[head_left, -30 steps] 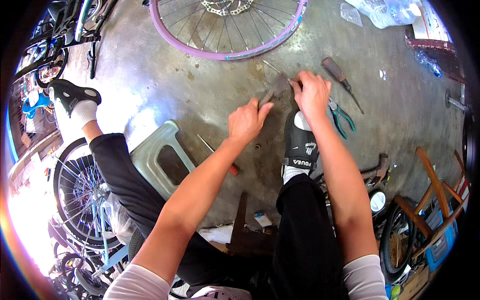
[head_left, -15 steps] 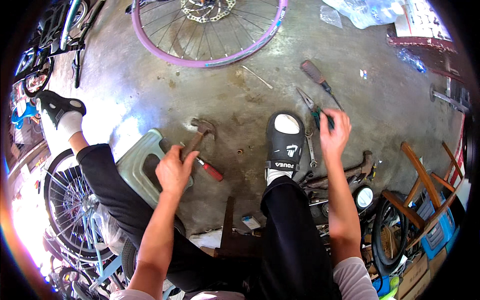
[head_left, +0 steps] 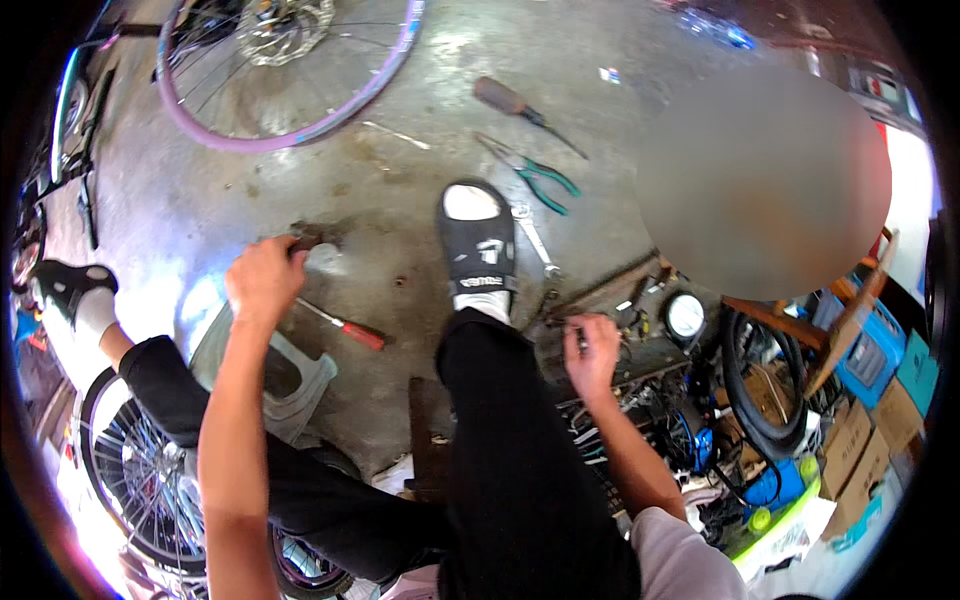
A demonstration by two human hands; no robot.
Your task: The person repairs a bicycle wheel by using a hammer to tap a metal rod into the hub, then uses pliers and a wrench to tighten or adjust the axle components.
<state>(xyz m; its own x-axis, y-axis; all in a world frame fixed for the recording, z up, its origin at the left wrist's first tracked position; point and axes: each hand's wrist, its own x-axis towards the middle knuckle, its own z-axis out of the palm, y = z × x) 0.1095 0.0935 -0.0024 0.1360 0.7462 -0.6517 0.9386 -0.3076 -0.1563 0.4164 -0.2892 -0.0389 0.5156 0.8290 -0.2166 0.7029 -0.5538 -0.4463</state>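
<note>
Right hand moved to tray (cluttered), shoe between it and wheel

Stained grey floor, probably concrete

Left hand grips hammer, motion-blurred, over floor. Right hand near left end of tool tray.

Right shoe as hub: bare floor, passable, at 9–10 o'clock. Pliers at 1 and wrench at 3 obstruct low passes. Tool tray crowds right hand at 4. Red screwdriver, then stool, at 8. Trouser leg at 6.
</note>
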